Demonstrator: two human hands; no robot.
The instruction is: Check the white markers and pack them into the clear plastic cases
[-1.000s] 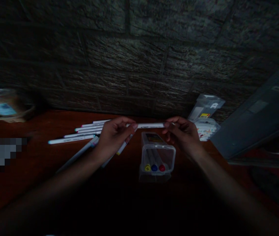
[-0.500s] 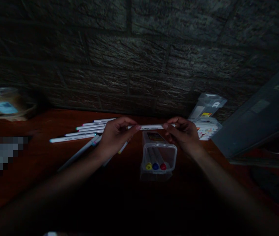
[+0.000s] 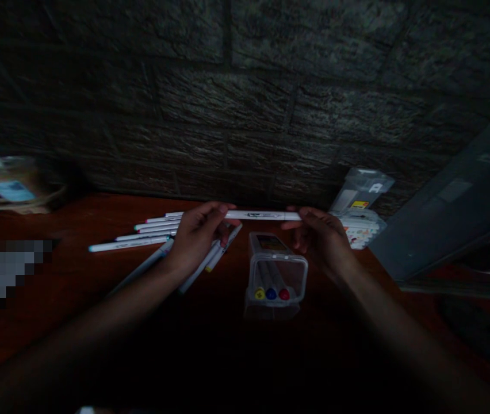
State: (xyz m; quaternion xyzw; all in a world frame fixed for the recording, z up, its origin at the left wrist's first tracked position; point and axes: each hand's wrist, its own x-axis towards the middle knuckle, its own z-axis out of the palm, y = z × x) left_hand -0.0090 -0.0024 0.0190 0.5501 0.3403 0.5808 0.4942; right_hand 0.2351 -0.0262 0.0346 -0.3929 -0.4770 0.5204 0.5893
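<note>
A white marker point(image 3: 262, 215) lies level between my two hands, above the table. My left hand point(image 3: 204, 230) pinches its left end, and my right hand point(image 3: 320, 233) pinches its right end; my fingers hide both tips. Below it, a clear plastic case point(image 3: 278, 270) rests on its side with its open end toward me. Inside are several markers, with yellow, blue and red ends showing. Several loose white markers point(image 3: 154, 234) are spread out left of my left hand, and a yellow-ended marker point(image 3: 217, 259) lies just under it.
At the back right stand another clear case point(image 3: 363, 190) and a pack of white markers point(image 3: 361, 227), against the brick wall point(image 3: 253, 115). A cup with a straw point(image 3: 12, 181) is at the far left. A grey post point(image 3: 447, 195) rises on the right.
My fingers have shifted outward along the marker, so more of its barrel shows. It has risen slightly in view.
</note>
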